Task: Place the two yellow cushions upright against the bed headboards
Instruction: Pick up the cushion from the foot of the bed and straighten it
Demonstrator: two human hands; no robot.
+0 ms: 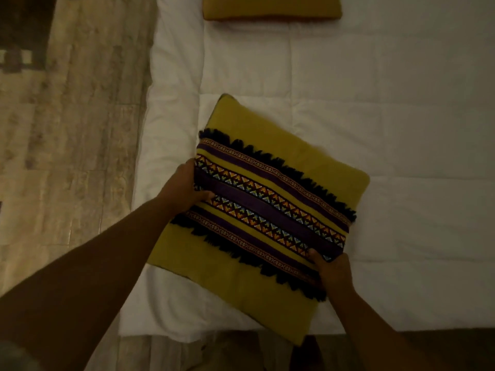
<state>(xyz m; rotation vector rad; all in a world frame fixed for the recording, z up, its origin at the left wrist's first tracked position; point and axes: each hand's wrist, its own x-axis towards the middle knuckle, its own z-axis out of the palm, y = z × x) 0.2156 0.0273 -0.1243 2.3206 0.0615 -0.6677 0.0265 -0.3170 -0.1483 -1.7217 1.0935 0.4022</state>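
Observation:
A yellow cushion (270, 167) with a patterned purple band and black fringe lies tilted over the near end of the white bed (375, 103). My left hand (184, 186) grips its left edge at the band. My right hand (332, 269) grips the band's right end near the lower right. A second yellow cushion (270, 8) lies on the bed at the far top, partly cut off by the frame edge. No headboard is in view.
A wood-look floor (72, 143) runs along the bed's left side. A dark patterned rug or furniture piece (21, 36) sits at the top left. The bed's near edge (214, 328) is close to my body.

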